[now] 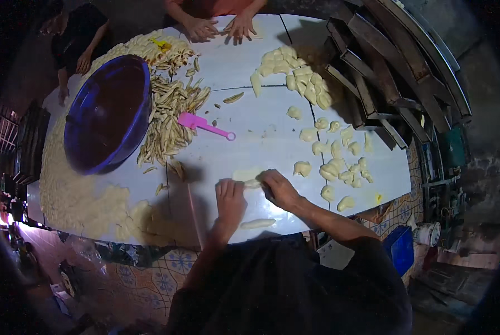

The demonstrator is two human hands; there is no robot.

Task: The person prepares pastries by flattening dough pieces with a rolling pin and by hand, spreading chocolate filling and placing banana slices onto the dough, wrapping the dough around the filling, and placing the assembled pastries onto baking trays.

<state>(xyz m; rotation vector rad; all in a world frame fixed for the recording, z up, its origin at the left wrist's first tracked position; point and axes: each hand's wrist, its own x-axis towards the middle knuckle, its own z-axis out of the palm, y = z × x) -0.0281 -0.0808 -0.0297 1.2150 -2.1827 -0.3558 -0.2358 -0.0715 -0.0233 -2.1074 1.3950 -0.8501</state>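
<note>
A flattened piece of pale dough [245,175] lies on the white table in front of me, with a thicker fold along its near side. My right hand [280,191] has its fingers bent at the right end of this dough, gripping its edge. At the left end rests my left hand [231,202], fingers stretched forward and lying flat beside the dough. Nearer to me is a finished-looking dough roll [257,224], long and thin, apart from both hands. To the right, several loose dough lumps [333,167] are scattered.
A big purple basin [107,114] stands at left beside a heap of brownish strips [169,120]. On the strips lies a pink scoop [205,125]. Many pale rolls [65,190] line the left edge. Metal trays [384,67] stack at right. Another person's hands [222,28] work opposite.
</note>
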